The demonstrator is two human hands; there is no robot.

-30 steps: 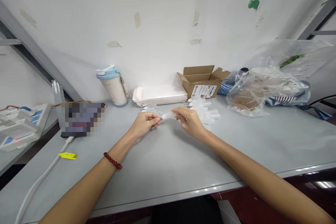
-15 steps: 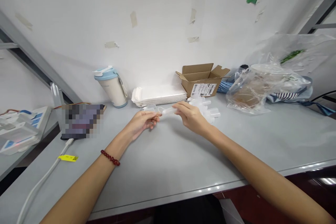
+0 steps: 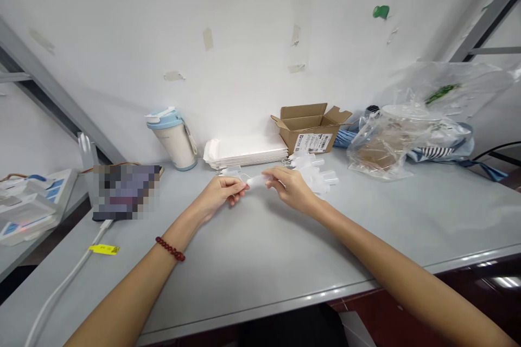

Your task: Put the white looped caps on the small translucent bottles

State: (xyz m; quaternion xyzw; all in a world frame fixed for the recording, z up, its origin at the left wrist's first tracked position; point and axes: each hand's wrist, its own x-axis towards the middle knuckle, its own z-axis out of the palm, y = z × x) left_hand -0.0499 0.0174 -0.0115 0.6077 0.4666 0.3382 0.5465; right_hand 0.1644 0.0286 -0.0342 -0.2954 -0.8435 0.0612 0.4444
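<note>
Between my two hands, just above the grey table, is a small translucent plastic tube (image 3: pixel 256 180). The fingertips of my left hand (image 3: pixel 225 191) pinch its left end, where a thin looped strand shows. My right hand (image 3: pixel 288 187) has its fingers closed around the other end, which they partly hide. Behind my left hand lies another clear plastic piece (image 3: pixel 232 170). Several similar translucent plastic tubes (image 3: pixel 319 177) lie in a loose pile just beyond my right hand. What exactly the tubes are I cannot make out.
Along the wall stand a cream tumbler (image 3: pixel 173 141) with a blue lid, a stack of white flat boxes (image 3: pixel 246 152) and an open cardboard box (image 3: pixel 311 133). Clear plastic bags (image 3: pixel 386 146) lie at right. A phone (image 3: pixel 126 190) with a white cable (image 3: pixel 65 287) lies at left.
The view has tilted up slightly. My right hand has shifted a little leftward along the tube, its fingers lifting and curling differently. My left hand keeps its pinch.
</note>
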